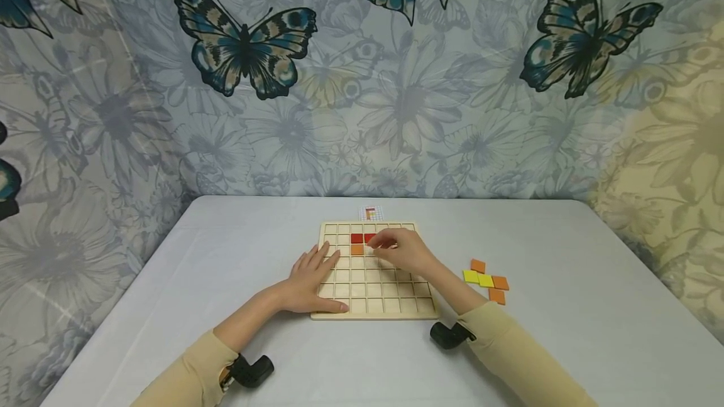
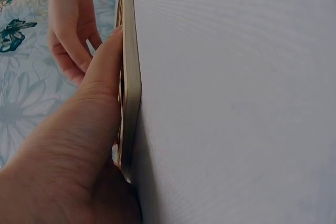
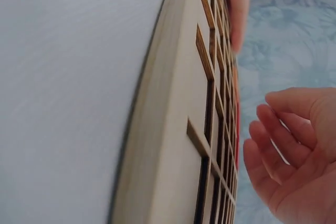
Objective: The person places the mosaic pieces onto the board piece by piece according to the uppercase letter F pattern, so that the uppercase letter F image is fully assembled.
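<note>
A wooden grid board [image 1: 390,308] lies on the table. In its upper rows sit a red tile [image 1: 357,238], a second red tile [image 1: 369,237] partly covered by fingers, and an orange tile [image 1: 357,249] below the first. My left hand [image 1: 310,278] rests spread over the board's left edge, its thumb along the near left corner; the left wrist view shows that thumb [image 2: 102,64] against the rim. My right hand [image 1: 403,250] hovers at the second red tile, fingers loosely bent. Nothing shows between the thumb and fingers of the right hand [image 3: 294,150] in its own wrist view.
Right of the board lie loose tiles: a yellow tile [image 1: 471,276], another yellow one beside it, and orange tiles such as the upper one [image 1: 477,265]. A small printed pattern card [image 1: 371,213] lies behind the board. A butterfly-patterned backdrop [image 1: 407,105] hangs behind the table.
</note>
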### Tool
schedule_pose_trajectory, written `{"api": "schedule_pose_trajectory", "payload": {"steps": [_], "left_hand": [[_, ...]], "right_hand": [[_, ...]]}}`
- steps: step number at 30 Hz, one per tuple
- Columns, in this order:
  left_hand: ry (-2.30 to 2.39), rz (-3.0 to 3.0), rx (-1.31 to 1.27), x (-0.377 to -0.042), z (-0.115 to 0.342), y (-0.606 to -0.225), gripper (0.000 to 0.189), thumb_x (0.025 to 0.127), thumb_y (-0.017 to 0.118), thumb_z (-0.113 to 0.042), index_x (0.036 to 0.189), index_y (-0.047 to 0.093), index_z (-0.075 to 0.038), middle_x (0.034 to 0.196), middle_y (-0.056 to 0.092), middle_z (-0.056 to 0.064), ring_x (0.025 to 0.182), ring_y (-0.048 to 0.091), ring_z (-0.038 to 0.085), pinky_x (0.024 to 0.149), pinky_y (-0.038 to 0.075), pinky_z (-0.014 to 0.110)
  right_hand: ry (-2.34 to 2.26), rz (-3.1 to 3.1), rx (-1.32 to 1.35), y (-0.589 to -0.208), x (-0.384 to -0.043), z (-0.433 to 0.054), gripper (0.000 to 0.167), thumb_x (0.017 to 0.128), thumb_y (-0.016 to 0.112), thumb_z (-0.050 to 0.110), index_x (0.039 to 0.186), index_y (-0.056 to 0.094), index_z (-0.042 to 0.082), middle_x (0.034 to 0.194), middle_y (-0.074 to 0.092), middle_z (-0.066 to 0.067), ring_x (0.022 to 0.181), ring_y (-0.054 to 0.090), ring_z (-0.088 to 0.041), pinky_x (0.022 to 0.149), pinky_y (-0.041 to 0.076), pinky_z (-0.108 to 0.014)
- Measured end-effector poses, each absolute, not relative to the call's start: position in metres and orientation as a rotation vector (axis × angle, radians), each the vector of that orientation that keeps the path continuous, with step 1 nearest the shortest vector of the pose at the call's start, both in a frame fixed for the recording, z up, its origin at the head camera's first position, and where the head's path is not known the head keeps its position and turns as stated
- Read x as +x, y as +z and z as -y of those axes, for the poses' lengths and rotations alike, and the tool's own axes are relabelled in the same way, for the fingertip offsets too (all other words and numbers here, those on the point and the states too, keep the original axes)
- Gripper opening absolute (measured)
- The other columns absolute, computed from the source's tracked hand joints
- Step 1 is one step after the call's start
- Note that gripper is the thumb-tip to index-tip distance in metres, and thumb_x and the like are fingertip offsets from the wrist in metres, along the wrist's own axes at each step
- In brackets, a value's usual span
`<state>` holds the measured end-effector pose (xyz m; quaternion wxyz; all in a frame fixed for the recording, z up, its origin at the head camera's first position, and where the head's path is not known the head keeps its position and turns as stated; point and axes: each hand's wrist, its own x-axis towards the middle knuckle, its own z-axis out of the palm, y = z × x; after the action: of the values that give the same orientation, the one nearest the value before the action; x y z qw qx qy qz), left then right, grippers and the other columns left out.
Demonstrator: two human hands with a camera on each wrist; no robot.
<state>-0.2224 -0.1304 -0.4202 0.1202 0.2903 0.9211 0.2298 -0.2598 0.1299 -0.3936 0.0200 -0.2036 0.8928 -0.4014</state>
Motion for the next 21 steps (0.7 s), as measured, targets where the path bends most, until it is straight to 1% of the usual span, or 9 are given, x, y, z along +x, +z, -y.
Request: {"api": "schedule_pose_trajectory", "payload": {"steps": [3,7,13,21], "left_hand": [[0.675,-2.695,0.841,-0.223,0.130,-0.421,0.109,0.081,0.069,-0.063,0.157,0.013,-0.008,0.162,-0.004,0.019,0.146,-0.009,0.039,0.113,-0.002,0.059],[0.678,-2.695,0.839,-0.223,0.130,-0.421,0.109,0.080,0.069,-0.062,0.157,0.014,-0.008,0.162,-0.003,0.019,0.146,-0.008,0.039,0.113,-0.001,0.060],[0.693,-2.688,0.841,-0.222,0.130,-0.421,0.109,0.080,0.070,-0.061,0.157,0.014,-0.008,0.162,-0.004,0.019,0.146,-0.008,0.039,0.113,0.000,0.061],[0.695,-2.681,0.840,-0.221,0.130,-0.419,0.110,0.080,0.069,-0.062,0.157,0.012,-0.008,0.161,-0.005,0.019,0.146,-0.009,0.039,0.113,-0.003,0.060]], "right_hand": [[-1.251,-2.769,-0.579,-0.392,-0.256,-0.139,0.011,0.091,0.069,0.014,0.100,0.074,0.012,0.094,0.069,0.005,0.091,0.063,-0.016,0.082,0.050,-0.038],[-1.225,-2.780,-0.519,-0.389,-0.251,-0.154,0.010,0.090,0.070,0.015,0.099,0.074,0.012,0.090,0.068,0.005,0.089,0.061,-0.016,0.078,0.049,-0.036],[-1.188,-2.812,-0.476,-0.387,-0.244,-0.183,0.010,0.090,0.069,0.016,0.099,0.073,0.013,0.089,0.066,0.003,0.088,0.060,-0.017,0.074,0.046,-0.035],[-1.150,-2.854,-0.466,-0.384,-0.236,-0.220,0.013,0.091,0.067,0.018,0.102,0.072,0.012,0.090,0.065,0.002,0.089,0.059,-0.018,0.073,0.046,-0.034]]}}
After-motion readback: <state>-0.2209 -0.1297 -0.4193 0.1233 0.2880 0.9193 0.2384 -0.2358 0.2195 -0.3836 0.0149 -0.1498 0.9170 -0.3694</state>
